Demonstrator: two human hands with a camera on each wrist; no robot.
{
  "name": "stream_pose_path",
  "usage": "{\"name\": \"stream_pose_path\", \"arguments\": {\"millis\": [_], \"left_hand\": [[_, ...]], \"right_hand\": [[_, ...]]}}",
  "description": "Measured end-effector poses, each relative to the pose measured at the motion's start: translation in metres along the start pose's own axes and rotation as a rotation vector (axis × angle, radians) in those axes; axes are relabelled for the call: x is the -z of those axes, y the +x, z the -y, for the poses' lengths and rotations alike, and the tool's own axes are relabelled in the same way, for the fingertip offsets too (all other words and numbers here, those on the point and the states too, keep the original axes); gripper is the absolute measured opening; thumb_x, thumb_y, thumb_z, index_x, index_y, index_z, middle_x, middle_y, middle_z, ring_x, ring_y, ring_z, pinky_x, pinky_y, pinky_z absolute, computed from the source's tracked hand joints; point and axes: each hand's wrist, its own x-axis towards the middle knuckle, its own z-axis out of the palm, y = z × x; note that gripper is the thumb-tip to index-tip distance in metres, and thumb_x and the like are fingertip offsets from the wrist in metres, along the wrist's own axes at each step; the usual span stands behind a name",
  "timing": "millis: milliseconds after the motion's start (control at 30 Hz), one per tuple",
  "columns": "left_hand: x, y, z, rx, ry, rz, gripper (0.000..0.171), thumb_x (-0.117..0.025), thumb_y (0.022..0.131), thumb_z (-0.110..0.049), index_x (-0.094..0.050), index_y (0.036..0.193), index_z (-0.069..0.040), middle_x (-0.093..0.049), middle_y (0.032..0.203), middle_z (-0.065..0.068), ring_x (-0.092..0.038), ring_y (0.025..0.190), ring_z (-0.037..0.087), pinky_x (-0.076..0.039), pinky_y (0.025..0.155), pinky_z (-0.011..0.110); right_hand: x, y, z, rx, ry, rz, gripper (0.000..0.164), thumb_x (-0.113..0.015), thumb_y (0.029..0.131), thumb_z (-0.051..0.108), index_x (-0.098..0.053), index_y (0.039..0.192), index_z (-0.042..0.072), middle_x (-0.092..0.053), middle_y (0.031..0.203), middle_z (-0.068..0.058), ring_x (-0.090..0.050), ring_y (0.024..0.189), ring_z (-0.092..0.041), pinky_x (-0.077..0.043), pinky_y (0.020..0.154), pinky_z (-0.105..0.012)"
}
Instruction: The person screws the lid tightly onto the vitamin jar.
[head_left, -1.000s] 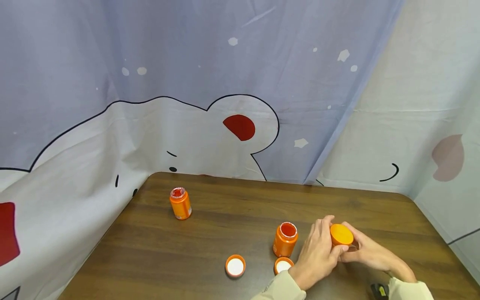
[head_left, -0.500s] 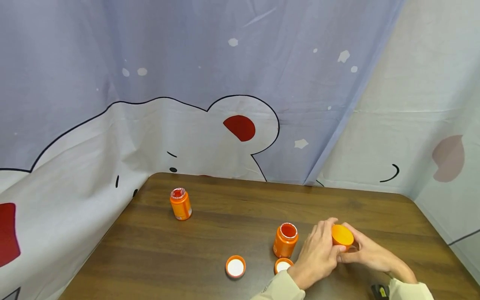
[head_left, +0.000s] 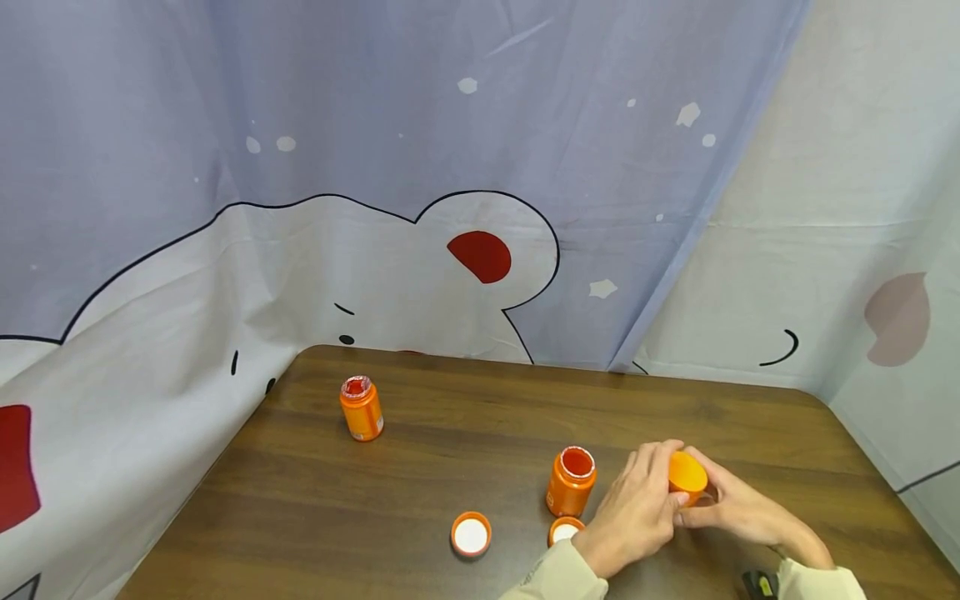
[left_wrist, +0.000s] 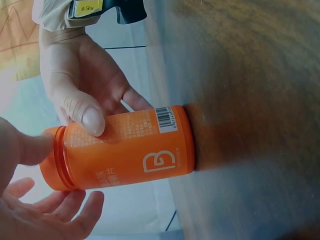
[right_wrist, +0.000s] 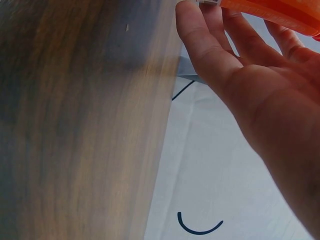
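Observation:
An orange plastic bottle [left_wrist: 125,147] with white print and a barcode stands between both hands at the table's right side. Its orange cap [head_left: 687,475] sits at the top of the bottle. My left hand [head_left: 633,507] grips the cap, with the thumb on one side and the fingers on the other. Lower down, my right hand [head_left: 750,508] holds the bottle's body, its thumb pressed to the printed side in the left wrist view. Left of the hands stands an uncapped orange bottle [head_left: 570,483]. A cap [head_left: 564,530] lies by it, partly hidden by the left sleeve.
Another uncapped orange bottle [head_left: 363,412] stands at the far left of the brown wooden table [head_left: 315,508]. A loose cap [head_left: 471,535] lies inner side up near the front. A printed curtain [head_left: 375,267] hangs along the table's back and sides.
My left hand has turned slightly to the right over the cap, its fingers covering more of it. The cap's top has shifted slightly right. The right hand stays nearly still.

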Motion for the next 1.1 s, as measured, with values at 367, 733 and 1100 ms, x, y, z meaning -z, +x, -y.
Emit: {"name": "stream_pose_path", "arguments": {"millis": [367,733,1100], "left_hand": [[-0.0029,-0.0031,-0.0021,0.051,-0.01,-0.054,0.079,-0.074,0.075,-0.037,-0.029,0.136,-0.017,-0.045,0.122,-0.004,-0.047,0.105,0.009,-0.043,0.083,0.023],[-0.0079,-0.0033,-0.0034,0.119,-0.077,-0.16,0.071,-0.074,0.071,-0.045,-0.039,0.126,-0.016,-0.051,0.109,-0.005,-0.049,0.094,0.006,-0.039,0.077,0.018],[-0.0059,-0.0003,-0.0016,0.043,-0.027,-0.145,0.06,-0.072,0.076,-0.032,-0.041,0.125,-0.014,-0.052,0.106,-0.004,-0.05,0.092,0.007,-0.039,0.075,0.015]], "right_hand": [[0.0013,-0.0009,-0.0029,-0.012,0.0,0.013,0.058,-0.063,0.081,0.0,-0.031,0.131,0.002,-0.051,0.121,0.003,-0.053,0.106,-0.009,-0.046,0.085,-0.025],[0.0023,-0.0002,-0.0004,-0.029,-0.027,-0.012,0.056,-0.066,0.079,0.002,-0.036,0.126,0.005,-0.052,0.115,-0.004,-0.053,0.102,-0.009,-0.045,0.083,-0.023],[0.0013,0.0001,-0.001,0.02,0.013,0.007,0.047,-0.063,0.081,-0.001,-0.038,0.12,0.004,-0.053,0.109,-0.008,-0.055,0.098,-0.016,-0.047,0.081,-0.027]]}}
